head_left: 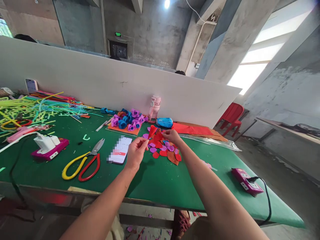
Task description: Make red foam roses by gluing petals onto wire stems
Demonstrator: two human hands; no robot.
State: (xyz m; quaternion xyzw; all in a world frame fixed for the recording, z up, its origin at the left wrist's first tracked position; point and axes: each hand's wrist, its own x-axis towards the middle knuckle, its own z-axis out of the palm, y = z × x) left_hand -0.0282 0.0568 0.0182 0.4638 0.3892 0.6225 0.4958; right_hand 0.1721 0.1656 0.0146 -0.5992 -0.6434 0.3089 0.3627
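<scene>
My left hand (pixel 138 148) is closed in a pinch on the base of a red paper flower piece (pixel 152 131), which is folded into a cone and points upward. Just to its right, my right hand (pixel 172 136) has its fingers pressed together beside a dark red petal. Whether that petal is between the fingertips or behind them is hard to make out. Below both hands lies a loose pile of cut paper petals (pixel 163 153) in red, purple and brown. A phone (pixel 122 150) with a lit screen rests left of my left hand.
Scissors (pixel 86 163) with yellow and red handles lie at left. Finished paper flowers (pixel 128 119), a blue pouch (pixel 164 122) and a pink bottle (pixel 154 108) line the back. Power strips (pixel 51 151) and cords sit on both sides. Pipe cleaners (pixel 37 108) heap at far left.
</scene>
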